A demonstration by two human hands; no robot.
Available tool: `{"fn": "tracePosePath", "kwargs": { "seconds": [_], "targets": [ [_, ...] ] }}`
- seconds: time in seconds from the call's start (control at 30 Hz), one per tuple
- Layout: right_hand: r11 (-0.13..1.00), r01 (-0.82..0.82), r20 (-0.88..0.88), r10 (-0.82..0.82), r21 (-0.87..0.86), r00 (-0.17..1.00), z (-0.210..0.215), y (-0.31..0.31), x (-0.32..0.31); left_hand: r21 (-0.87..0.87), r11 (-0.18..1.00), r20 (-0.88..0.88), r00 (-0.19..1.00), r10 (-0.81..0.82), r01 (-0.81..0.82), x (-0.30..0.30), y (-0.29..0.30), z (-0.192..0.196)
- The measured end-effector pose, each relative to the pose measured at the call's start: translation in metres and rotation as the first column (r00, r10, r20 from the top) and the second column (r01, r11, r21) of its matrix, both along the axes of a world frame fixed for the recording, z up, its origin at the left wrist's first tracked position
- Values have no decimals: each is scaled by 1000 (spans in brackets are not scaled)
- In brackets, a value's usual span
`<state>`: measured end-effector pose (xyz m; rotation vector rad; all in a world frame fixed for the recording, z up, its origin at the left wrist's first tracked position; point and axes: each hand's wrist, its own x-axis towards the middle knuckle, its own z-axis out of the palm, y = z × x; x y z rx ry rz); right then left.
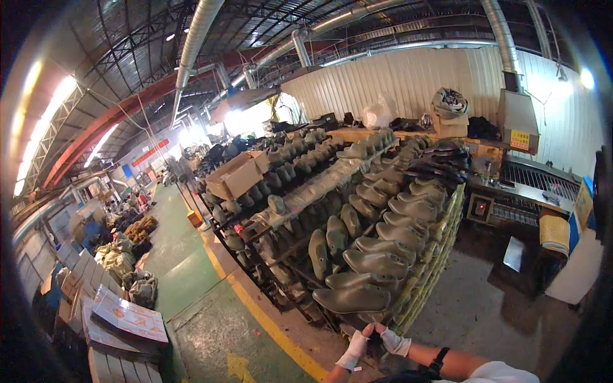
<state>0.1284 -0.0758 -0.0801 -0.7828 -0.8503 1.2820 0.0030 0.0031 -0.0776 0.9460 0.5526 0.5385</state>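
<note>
My left hand and my right hand, both in white fingerless gloves, are close together at the near end of a long rack. Their fingers are curled around something dark and small in view, which I cannot make out. Just beyond them lies the nearest olive-grey shoe last on the rack's top. More shoe lasts run away from me in rows, toes mostly pointing left. The rack's right side is yellowish and layered. A dark band circles my right wrist.
An open cardboard box rests on the neighbouring racks. Left of them runs a green walkway with a yellow edge line, and flattened cartons are stacked beyond it. A metal workbench stands to the right, a white corrugated wall behind.
</note>
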Motion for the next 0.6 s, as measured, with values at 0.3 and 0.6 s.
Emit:
{"fn": "tracePosePath", "kwargs": {
  "seconds": [0.3, 0.6],
  "targets": [
    [971, 238, 147, -239, 26, 960, -35, 22, -6, 238, 960, -88, 981, 173, -148, 6, -6, 21],
    [965, 204, 580, -260, 162, 772, -31, 12, 2, 78, 989, -59, 989, 133, -129, 5, -11, 23]
  ]
}}
